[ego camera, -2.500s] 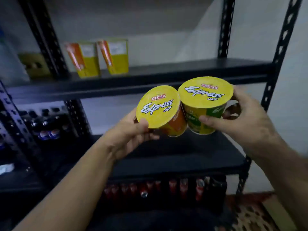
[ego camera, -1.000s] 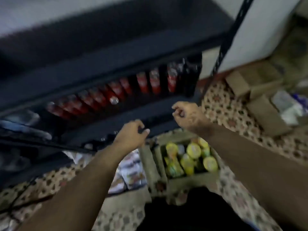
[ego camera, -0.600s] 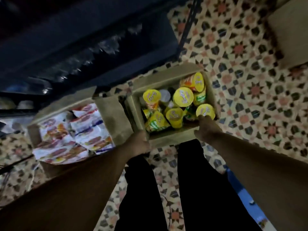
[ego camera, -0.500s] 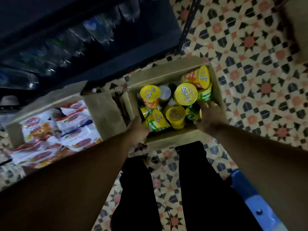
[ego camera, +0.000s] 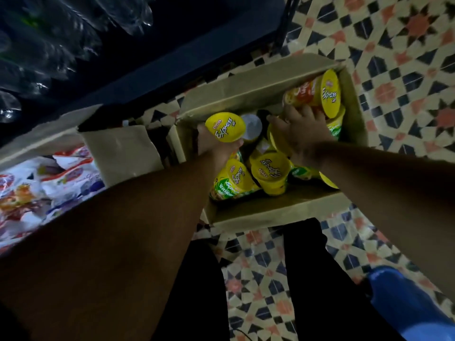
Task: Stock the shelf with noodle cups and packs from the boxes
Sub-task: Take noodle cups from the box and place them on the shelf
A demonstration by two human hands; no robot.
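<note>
An open cardboard box on the patterned floor holds several yellow-lidded noodle cups. My left hand grips one upright cup at the box's left end, fingers around its side. My right hand is down in the middle of the box, curled over the top of another yellow-lidded cup; its fingertips touch an orange cup lying on its side at the far right. More cups lie tipped near the front wall. A second box to the left holds noodle packs.
The black shelf's bottom board runs across the top left, with clear plastic bottles on it. My legs in black trousers stand just in front of the cup box. A blue object lies at the bottom right.
I held two cups up at the shelf, then my empty hands came down and the view tilted to the floor. Both hands have now gone into the cup box and closed on cups.
</note>
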